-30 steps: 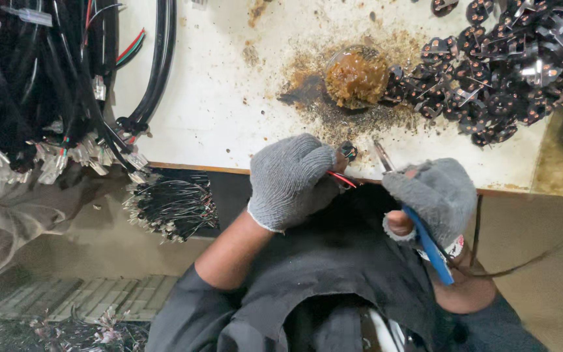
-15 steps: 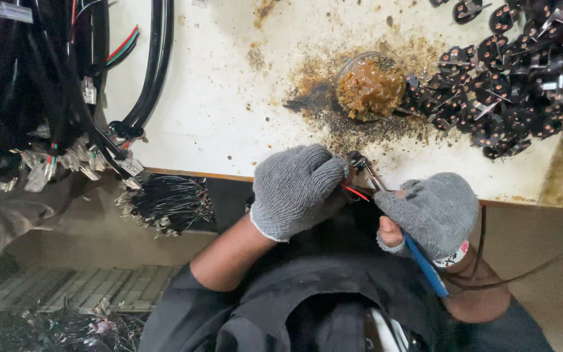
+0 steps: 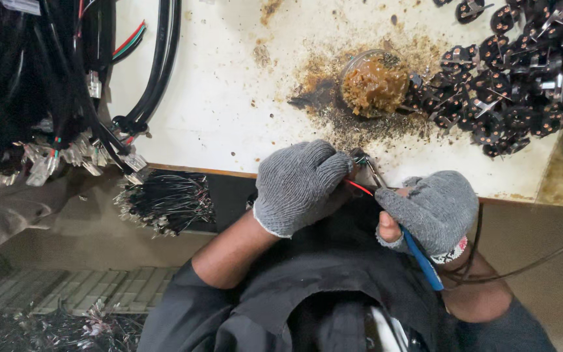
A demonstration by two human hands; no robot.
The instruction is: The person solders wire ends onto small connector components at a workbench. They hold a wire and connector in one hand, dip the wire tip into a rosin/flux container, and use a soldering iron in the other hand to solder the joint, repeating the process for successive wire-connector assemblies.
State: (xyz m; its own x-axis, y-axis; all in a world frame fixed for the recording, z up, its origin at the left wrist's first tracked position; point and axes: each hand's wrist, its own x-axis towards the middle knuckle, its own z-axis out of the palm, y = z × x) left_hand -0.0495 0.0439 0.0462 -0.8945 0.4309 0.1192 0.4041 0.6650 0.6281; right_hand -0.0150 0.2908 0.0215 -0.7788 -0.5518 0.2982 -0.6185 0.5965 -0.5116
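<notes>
Gloved hands are working a soldering iron on a small part at the bench edge.

The left hand (image 3: 301,186), in a grey knit glove, is curling its fingers together and pinching a small part (image 3: 358,157) with a red wire (image 3: 361,188) running back from the fingertips. The right hand (image 3: 433,210) is closing its fingers around a blue-handled iron (image 3: 421,259), whose metal tip is lying just beside the part, between the two sets of fingertips. Beyond the fingers, a dish of brown flux (image 3: 376,83) is sitting on the stained bench (image 3: 229,98), near a heap of black clips (image 3: 522,85). Well left of the left hand's fingers, black cable bundles (image 3: 47,98) are hanging.
</notes>
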